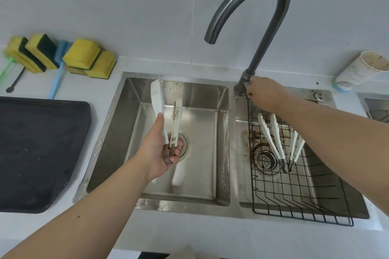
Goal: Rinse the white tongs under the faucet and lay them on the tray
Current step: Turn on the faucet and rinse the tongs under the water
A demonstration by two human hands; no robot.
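Note:
My left hand point(156, 149) grips a pair of white tongs point(166, 111) by their hinge end, over the left sink basin point(200, 174). The tongs' two arms point up and away, spread apart, and one arm shows dark specks. The dark grey faucet point(252, 6) arches overhead, its spout to the right of the tongs. No water runs from it. My right hand point(263, 92) is closed around the faucet's handle at its base. The dark tray point(37, 153) lies on the counter at the left.
Two more white tongs point(277, 143) lean in a black wire rack point(305, 195) in the stained right basin. Several yellow sponges point(82, 54) and a blue brush point(59, 69) sit at the back left. A paper cup point(362, 69) stands at the back right.

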